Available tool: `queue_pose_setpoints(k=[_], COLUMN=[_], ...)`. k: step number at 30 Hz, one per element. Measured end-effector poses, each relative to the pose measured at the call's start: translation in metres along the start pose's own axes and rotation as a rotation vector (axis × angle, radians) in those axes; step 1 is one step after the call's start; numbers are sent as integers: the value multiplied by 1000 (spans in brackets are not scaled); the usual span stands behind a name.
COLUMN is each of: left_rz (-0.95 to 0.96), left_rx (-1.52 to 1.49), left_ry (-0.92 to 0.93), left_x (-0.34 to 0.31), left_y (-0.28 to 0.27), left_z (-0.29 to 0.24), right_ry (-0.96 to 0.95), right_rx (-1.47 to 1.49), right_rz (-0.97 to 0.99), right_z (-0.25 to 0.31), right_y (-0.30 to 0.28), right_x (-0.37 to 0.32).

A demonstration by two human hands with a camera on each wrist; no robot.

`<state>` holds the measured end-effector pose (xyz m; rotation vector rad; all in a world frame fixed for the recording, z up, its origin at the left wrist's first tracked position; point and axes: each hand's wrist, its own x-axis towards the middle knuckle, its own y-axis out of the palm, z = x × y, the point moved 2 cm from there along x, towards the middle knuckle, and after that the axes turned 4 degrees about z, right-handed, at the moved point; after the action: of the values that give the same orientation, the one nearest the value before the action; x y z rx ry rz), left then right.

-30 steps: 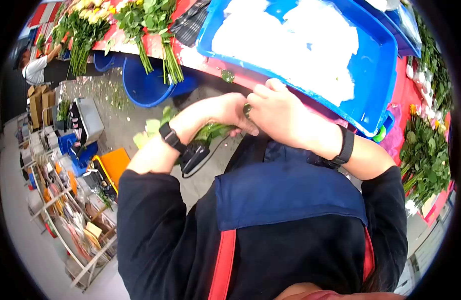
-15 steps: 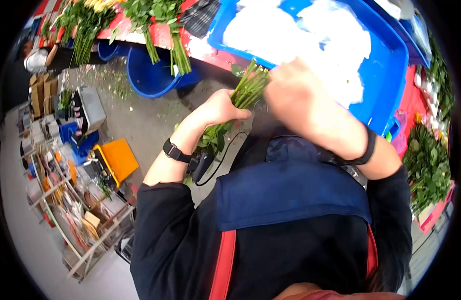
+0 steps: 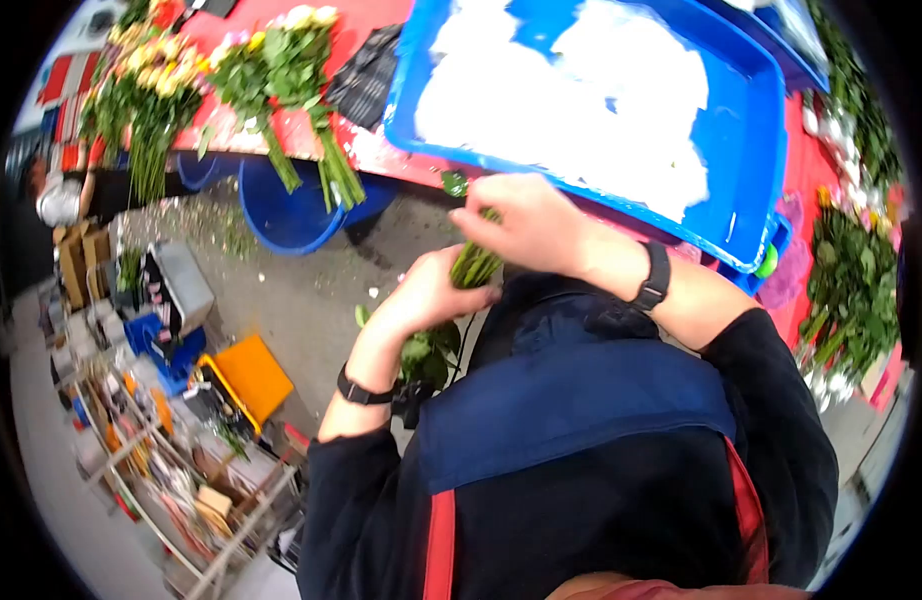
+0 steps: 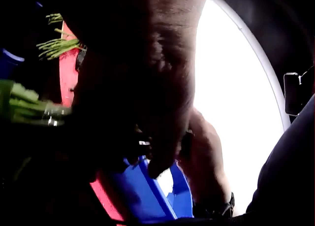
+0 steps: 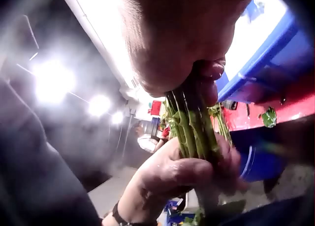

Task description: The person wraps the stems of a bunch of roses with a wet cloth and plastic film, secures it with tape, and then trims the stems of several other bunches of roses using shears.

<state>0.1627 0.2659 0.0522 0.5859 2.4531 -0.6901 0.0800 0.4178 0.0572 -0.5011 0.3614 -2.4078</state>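
Observation:
A bunch of thick green stems (image 3: 474, 266) stands between my two hands, cut ends up, with its leaves (image 3: 431, 357) hanging below. My left hand (image 3: 428, 292) grips the bunch around its middle, thumb across the stems. Above it, my right hand (image 3: 534, 228) curls its fingers round the upper end of the stems. In the right wrist view, the bare stems (image 5: 191, 132) run from the left hand (image 5: 170, 173) up into the right hand (image 5: 179, 44), which hides their tips. The bunch's lower end is mostly hidden by my left arm.
A blue tray (image 3: 746, 140) with white material lies on the red table (image 3: 376, 150). Leafy bunches (image 3: 281, 80) overhang the table's edge above a blue tub (image 3: 291, 230). More flowers (image 3: 851, 300) lie right. Left are a yellow crate (image 3: 251, 375), a cluttered rack and another person (image 3: 61, 200).
Both hands were together at the stems; the right hand then swung away to the right, blurred, baring the cut ends. Now it is back round the upper end. The left hand has kept its grip.

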Motion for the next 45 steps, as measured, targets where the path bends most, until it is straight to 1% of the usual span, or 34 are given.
queue_pose_setpoints(k=[1, 2, 3, 4, 5, 6, 7, 8, 9, 10, 11, 12, 13, 14, 16, 17, 19, 20, 23, 24, 27, 30, 33, 34, 36, 37, 39, 40, 43, 45], left_rz=[-46, -35, 56, 142, 224, 29, 6, -21, -51, -26, -59, -68, -75, -121, -212, -208, -203, -223, -63, -26, 58, 146, 185, 189, 201, 172, 122, 110, 109, 88], left_rx=[26, -60, -156, -250, -342, -335, -321, -309, -298, -399, -373, -319, -266, -199, -65, -81, -115, -172, -288, -410, -415, -470, -499, -493, -437, -426, -405, -395, -374, -395], left_ry=[193, 162, 86, 6, -75, 95, 67, 37, 7, -148, -154, -189, -224, -186, -105, -102, -97, -34, -78, -51, -65, -97, -117, -127, -149, -116, -51, -9, -54, -43], left_x=[-4, -4, 1, 7, 12, 17, 20, 23, 24, 25, 26, 29, 31, 35, 44, 48, 59, 64, 73, 78, 91, 102, 112, 114, 116, 116, 117, 119, 113, 110], left_y=[-5, -6, -4, -1, 2, 9, 11, 11, 10, 8, 4, 1, -1, -2, 0, 0, -1, -1, -9, -4, 1, 5, 8, 9, 12, 13, 18, 20, 14, 10], left_z=[-6, -7, -9, -11, -12, -13, -10, -8, -8, -5, -5, -2, 1, -1, -8, -8, -7, -7, -29, -34, -45, -55, -57, -57, -64, -69, -76, -72, -67, -63], right_ry=[19, 32, 41, 103, 105, 103, 103, 212, 364, 374, 358, 460, 557, 653, 654, 657, 753, 798, 742, 730, 762, 791, 566, 498, 176, 16, -10, -18, 348, 657], right_rx=[-17, -1, 19, 0, 9, 17, 30, 78, 332, 345, -60, -343, -547, -753, -774, -781, -485, -335, 549, 720, 663, 419, -4, -276, -369, -416, -384, -369, -244, -404], right_rz=[15, 45, 81, 168, 206, 246, 288, 300, 315, 239, 97, 12, 47, 80, 44, 28, 26, 22, -283, -391, -398, -417, -519, -354, -173, -85, -81, -78, -254, -151], right_z=[1, 5, 11, 14, 13, 10, 7, 4, 2, -13, -29, -51, -64, -73, -110, -123, -135, -137, -112, -103, -110, -91, -63, -38, -27, -24, -23, -24, -55, -85], right_y=[2, 3, 2, 4, 1, -2, -5, -16, -31, -40, -58, -77, -91, -104, -99, -99, -117, -125, -150, -155, -164, -164, -152, -150, -127, -117, -107, -105, -144, -166], right_x=[-3, -4, -4, -2, -2, -1, 1, 2, 3, 1, -5, -7, -10, -12, -24, -31, -41, -46, -61, -63, -68, -60, -48, -42, -34, -32, -31, -32, -67, -76])
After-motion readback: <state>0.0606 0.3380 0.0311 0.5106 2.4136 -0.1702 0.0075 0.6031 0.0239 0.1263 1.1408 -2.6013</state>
